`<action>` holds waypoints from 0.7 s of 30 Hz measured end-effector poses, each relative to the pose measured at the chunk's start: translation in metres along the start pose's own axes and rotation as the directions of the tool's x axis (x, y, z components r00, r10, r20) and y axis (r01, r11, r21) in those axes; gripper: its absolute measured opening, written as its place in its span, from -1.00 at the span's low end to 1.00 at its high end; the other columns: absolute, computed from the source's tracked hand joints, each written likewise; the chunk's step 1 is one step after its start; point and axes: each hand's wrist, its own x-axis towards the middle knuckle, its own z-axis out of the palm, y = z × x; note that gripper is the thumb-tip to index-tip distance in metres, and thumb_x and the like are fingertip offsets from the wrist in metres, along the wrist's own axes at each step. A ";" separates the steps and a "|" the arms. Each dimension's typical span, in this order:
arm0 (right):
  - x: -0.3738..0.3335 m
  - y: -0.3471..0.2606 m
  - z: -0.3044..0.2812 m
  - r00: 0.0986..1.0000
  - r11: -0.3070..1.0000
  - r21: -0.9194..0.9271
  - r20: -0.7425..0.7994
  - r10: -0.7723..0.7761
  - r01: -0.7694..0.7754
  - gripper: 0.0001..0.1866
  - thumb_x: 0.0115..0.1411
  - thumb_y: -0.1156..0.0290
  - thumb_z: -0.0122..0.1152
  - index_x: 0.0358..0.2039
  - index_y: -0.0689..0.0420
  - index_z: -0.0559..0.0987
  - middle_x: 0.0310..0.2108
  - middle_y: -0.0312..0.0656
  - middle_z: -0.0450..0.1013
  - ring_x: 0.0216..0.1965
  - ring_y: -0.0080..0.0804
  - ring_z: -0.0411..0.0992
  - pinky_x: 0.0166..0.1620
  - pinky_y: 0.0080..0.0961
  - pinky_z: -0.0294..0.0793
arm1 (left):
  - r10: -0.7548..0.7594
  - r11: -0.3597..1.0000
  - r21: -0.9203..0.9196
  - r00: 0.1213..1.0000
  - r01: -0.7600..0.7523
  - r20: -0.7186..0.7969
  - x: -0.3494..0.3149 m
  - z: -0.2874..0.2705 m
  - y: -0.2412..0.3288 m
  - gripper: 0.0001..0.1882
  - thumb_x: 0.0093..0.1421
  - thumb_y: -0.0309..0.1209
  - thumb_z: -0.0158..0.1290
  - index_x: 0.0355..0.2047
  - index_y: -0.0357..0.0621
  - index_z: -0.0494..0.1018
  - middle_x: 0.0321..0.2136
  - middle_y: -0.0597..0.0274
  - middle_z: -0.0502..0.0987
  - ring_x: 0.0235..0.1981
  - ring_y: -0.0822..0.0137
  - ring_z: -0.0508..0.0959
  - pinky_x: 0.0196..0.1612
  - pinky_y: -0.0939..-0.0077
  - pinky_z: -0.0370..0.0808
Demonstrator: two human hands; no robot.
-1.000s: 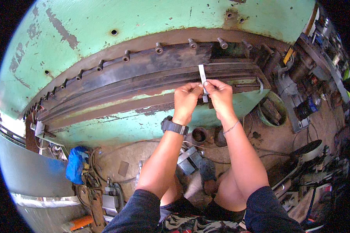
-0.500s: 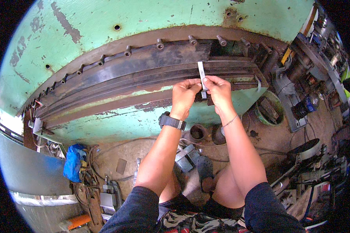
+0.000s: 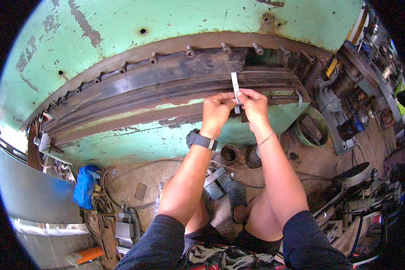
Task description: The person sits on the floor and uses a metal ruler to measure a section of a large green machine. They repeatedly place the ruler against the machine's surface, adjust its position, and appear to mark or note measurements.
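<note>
A narrow, pale metal strip (image 3: 234,82) stands out between my two hands, its far end over the dark bed (image 3: 166,87) of a large green machine. My left hand (image 3: 217,111) pinches the strip from the left, thumb and fingers together. From the other side my right hand (image 3: 254,109) grips it with the thumb on top. A short, bent-looking lower part of the strip shows below the fingers; the fingers hide its middle. Both hands are over the machine's front edge, close to the opening at the right end of the dark upper bar (image 3: 184,67).
A row of bolts (image 3: 190,51) runs along the machine's upper beam. Below stand a round rusty can (image 3: 228,154), a green bucket (image 3: 321,141) with scrap and a grey foot pedal box (image 3: 217,183). Cables, a blue bag (image 3: 86,186) and metal parts lie around the floor.
The view has shifted slightly, so the machine sits a little further right. Both hands keep hold of the strip, whose lower bent part now shows less.
</note>
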 end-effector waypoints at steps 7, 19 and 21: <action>-0.004 -0.005 0.003 1.000 1.000 -0.020 0.000 -0.009 0.009 -0.79 0.27 0.49 0.29 -0.13 0.32 0.68 -0.33 -0.24 0.62 -0.36 -0.57 0.48 -0.26 -0.57 0.46 | 0.037 0.999 0.029 0.999 -0.037 -0.004 0.000 -0.004 0.003 -0.76 0.22 -0.54 0.18 -0.11 -0.33 0.64 -0.29 0.23 0.67 -0.28 0.49 0.57 -0.14 0.59 0.47; 0.008 -0.004 -0.006 0.996 0.979 -0.198 0.053 0.066 -0.054 -0.78 0.25 0.33 0.34 -0.18 0.18 0.70 -0.40 -0.31 0.62 -0.46 -0.57 0.46 -0.41 -0.53 0.37 | 0.227 0.942 0.270 0.971 -0.198 -0.079 -0.011 -0.031 0.018 -0.71 0.18 -0.48 0.21 -0.10 -0.35 0.64 -0.25 0.11 0.71 -0.23 0.39 0.62 -0.08 0.48 0.51; 0.007 -0.003 -0.004 0.994 0.975 -0.210 0.057 0.090 -0.076 -0.80 0.28 0.33 0.30 -0.18 0.17 0.69 -0.40 -0.30 0.62 -0.45 -0.57 0.48 -0.45 -0.55 0.35 | 0.139 0.964 0.242 0.985 -0.112 -0.097 -0.019 -0.031 0.018 -0.70 0.18 -0.48 0.20 -0.09 -0.36 0.64 -0.25 0.10 0.70 -0.23 0.39 0.61 -0.09 0.46 0.50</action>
